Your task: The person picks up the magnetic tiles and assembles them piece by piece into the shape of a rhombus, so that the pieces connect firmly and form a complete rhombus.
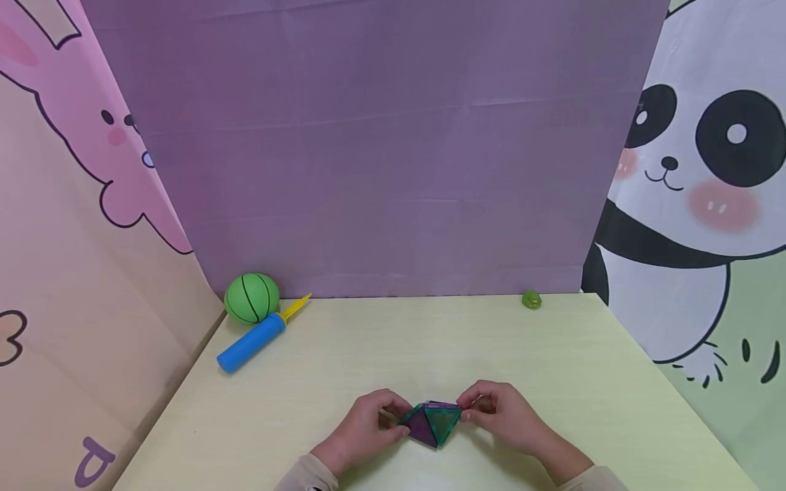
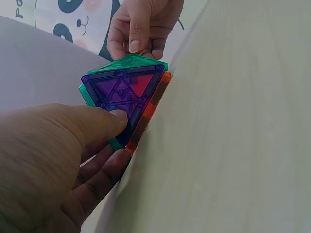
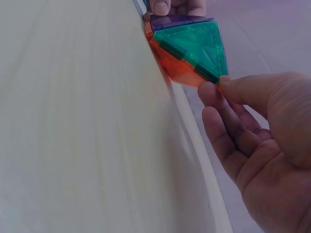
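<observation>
Near the front of the table, both hands hold a small faceted shape made of translucent triangular magnetic tiles. A purple tile [image 1: 420, 429] and a green tile [image 1: 443, 423] face me, joined along an edge. My left hand [image 1: 371, 426] grips the left side, its thumb on the purple tile [image 2: 104, 86] and its fingers behind and beneath. On the opposite side, my right hand [image 1: 506, 416] pinches a corner between thumb and fingertips, beside the green tile [image 3: 194, 46]. An orange tile [image 3: 181, 69] shows low on the shape. The inner and rear joints are partly hidden.
At the back left of the pale table [image 1: 381, 348] sit a green ball [image 1: 252, 299] with dark lines and a blue hand pump [image 1: 252, 346] with a yellow nozzle. A small green object [image 1: 531, 299] lies at the back right edge. A purple cloth [image 1: 393, 150] hangs behind.
</observation>
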Tool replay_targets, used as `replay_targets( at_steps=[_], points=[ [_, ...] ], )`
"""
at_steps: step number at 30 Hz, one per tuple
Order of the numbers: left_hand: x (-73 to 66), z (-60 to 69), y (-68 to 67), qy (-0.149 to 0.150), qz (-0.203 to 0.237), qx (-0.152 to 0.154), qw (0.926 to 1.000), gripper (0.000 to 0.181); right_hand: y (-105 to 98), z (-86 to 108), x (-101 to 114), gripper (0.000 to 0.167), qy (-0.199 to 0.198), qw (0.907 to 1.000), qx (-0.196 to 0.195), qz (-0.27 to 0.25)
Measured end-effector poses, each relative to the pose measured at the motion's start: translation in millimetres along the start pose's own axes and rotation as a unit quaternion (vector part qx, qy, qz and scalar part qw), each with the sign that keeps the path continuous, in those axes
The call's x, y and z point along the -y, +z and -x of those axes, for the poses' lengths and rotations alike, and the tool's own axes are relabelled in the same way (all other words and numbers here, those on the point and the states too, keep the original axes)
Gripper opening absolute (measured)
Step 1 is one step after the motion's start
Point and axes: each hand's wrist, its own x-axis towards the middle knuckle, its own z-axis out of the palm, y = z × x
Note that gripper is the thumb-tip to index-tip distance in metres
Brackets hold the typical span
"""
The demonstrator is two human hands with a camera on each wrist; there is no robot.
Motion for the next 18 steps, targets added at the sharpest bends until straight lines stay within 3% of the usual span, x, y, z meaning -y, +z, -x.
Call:
replay_targets(
  at_steps=[10, 18],
  points=[
    [1.7, 0.4, 0.1, 0.001, -0.006, 0.0, 1.0, 0.028, -0.2, 0.7, 0.0, 0.013, 0.001, 1.0, -0.003, 0.006],
    [-1.2, 0.2, -12.2, 0.0, -0.041, -0.01, 0.9991, 0.026, -13.0, 1.8, -0.5, 0.016, -0.015, 0.9968, -0.04, 0.068]
  ],
)
